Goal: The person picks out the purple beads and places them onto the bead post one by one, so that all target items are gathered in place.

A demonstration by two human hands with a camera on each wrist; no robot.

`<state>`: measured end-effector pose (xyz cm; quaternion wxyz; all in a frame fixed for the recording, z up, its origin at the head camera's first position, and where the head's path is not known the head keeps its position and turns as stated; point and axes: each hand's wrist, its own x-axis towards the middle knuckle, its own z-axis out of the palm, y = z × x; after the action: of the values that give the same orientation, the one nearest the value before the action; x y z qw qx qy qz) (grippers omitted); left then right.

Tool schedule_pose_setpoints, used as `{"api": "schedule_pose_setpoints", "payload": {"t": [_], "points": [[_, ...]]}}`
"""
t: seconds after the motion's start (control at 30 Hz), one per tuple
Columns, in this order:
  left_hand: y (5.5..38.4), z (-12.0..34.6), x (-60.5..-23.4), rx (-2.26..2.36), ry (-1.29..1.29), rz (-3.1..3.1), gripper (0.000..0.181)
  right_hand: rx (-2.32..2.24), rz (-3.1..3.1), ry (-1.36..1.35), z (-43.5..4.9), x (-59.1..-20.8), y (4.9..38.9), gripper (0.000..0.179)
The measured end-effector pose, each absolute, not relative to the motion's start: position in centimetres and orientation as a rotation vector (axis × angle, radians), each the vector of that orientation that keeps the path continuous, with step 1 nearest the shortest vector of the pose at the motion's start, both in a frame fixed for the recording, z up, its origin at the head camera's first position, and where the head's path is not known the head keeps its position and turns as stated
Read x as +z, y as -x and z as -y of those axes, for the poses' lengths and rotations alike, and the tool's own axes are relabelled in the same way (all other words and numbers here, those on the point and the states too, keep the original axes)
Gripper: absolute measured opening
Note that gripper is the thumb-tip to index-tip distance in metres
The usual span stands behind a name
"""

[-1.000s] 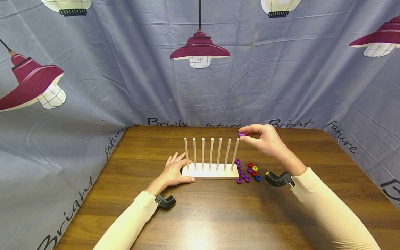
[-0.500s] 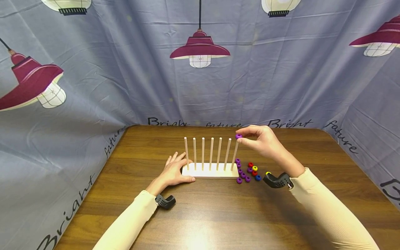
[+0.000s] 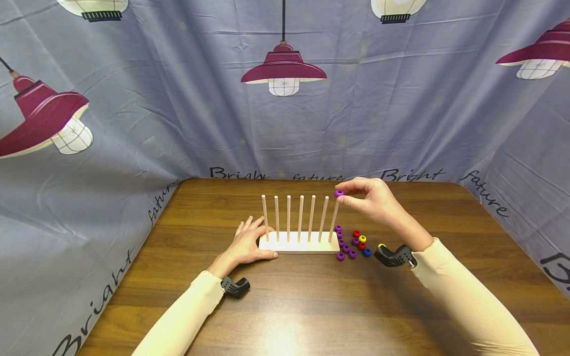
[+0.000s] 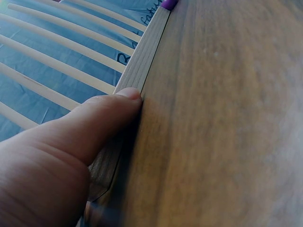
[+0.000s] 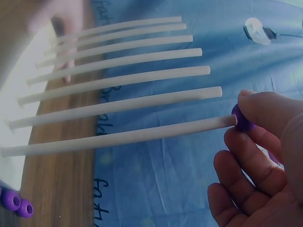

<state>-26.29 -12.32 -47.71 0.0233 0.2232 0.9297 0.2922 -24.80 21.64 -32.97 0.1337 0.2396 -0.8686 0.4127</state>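
Observation:
My right hand (image 3: 378, 200) pinches a purple bead (image 3: 339, 193) between thumb and fingers at the top of the rightmost peg. In the right wrist view the bead (image 5: 242, 119) meets the peg's tip; how far the tip reaches into its hole cannot be told. My left hand (image 3: 246, 244) holds the left end of the pale wooden peg stand (image 3: 298, 243), its thumb (image 4: 116, 106) against the long front side. Several upright pegs rise from the base in a row, and the others bear no beads.
Several loose purple beads (image 3: 346, 248) lie along the stand's right end. Just right of them are red beads (image 3: 356, 234), a yellow bead (image 3: 362, 239) and a blue bead (image 3: 367, 252). Another yellow bead (image 3: 381, 245) is partly behind the right wrist camera (image 3: 394, 256). A printed curtain surrounds the wooden table (image 3: 213, 207).
My right hand has moved slightly left, bringing the purple bead from beside the rightmost peg to its top. The left hand keeps its place on the stand.

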Motion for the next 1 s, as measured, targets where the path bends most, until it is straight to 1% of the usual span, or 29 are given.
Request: {"api": "schedule_pose_setpoints", "payload": {"t": [1.0], "points": [[26.23, 12.29, -47.52, 0.917, -0.686, -2.866, 0.067, 1.194, 2.557, -0.675, -21.76, -33.65, 24.97, 0.021]]}}
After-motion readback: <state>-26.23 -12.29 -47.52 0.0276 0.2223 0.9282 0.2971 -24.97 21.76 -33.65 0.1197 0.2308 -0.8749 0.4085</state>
